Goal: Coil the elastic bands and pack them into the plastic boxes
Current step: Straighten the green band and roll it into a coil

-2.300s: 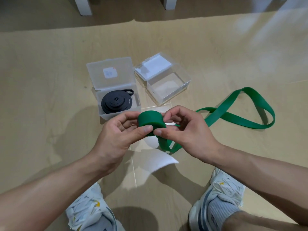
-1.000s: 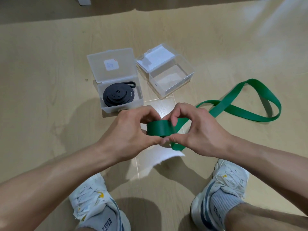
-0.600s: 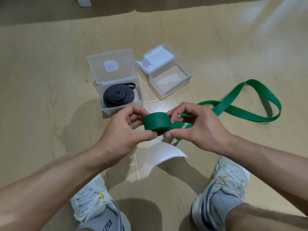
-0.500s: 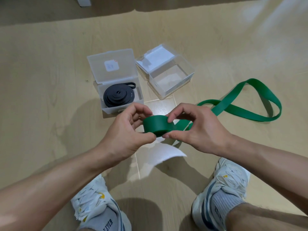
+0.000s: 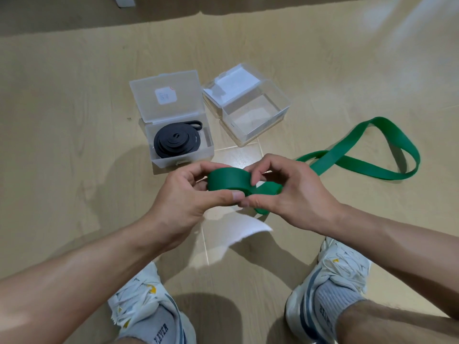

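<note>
A green elastic band [image 5: 347, 155] and a black coiled band [image 5: 176, 143] are seen. The boxes [image 5: 255, 112] are clear plastic, the floor [image 5: 62, 120] light wood-patterned, the sneakers [image 5: 335, 274] white with grey stripes.

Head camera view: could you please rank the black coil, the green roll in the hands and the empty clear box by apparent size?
1. empty clear box
2. black coil and green roll: look alike; the roll is nearer the camera.

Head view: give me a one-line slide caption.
Both hands, left and right, roll the green band; black band sits boxed.
</note>
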### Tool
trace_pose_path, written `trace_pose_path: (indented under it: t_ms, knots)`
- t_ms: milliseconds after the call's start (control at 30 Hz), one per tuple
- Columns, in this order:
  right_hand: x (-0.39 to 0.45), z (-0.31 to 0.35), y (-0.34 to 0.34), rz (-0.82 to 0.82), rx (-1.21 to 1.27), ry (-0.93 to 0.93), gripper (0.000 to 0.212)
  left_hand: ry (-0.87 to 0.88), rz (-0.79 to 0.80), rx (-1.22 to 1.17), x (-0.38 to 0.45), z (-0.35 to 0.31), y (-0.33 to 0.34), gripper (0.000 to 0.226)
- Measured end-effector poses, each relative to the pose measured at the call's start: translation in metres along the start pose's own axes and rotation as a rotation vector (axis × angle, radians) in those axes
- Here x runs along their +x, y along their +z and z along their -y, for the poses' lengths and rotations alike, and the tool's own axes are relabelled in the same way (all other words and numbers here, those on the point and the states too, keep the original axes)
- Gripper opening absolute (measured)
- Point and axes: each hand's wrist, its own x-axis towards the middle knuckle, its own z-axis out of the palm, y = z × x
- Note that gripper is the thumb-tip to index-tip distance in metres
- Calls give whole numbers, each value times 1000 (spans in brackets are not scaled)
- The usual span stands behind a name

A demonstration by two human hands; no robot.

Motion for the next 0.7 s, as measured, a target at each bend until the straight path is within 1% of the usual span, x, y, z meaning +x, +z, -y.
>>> trace_pose_path:
  t_ms: [67,100,133,200,267,300,333,400,500,567,633,700]
  knots:
    - [-1,3,1,-9,18,-5,28,-38,31,-111,1,1,0,59]
    - [-1,3,0,-7,-9,-12,27,-41,49,-101,1,0,0,56]
    - [-1,3,-2,-3,-54,-22,26,-19,55,-16,1,-2,0,51]
    - [-1,2,-6,9,-209,-87,23,87,32,340,1,-7,0,43]
    - [0,3,-7,34,-390,-221,21,201,18,703,-1,-9,4,43]
    - [0,3,-6,56,-450,-282,21,244,20,825,-4,-11,7,44]
    - [1,4,-6,72,-481,-318,21,273,19,874,-6,-13,10,42]
    - [1,5,-5,58,-444,-300,21,267,16,822,-6,-17,9,38]
    - [1,5,-9,45,-229,-146,27,197,26,671,-5,-19,4,34]
    - [2,4,-12,53,-136,-82,31,182,7,601,-7,-17,2,32]
    - [3,2,-16,57,-92,-41,34,175,-18,566,-8,-15,2,31]
    - [5,1,-18,76,-85,-44,34,173,-26,524,-8,-14,0,32]
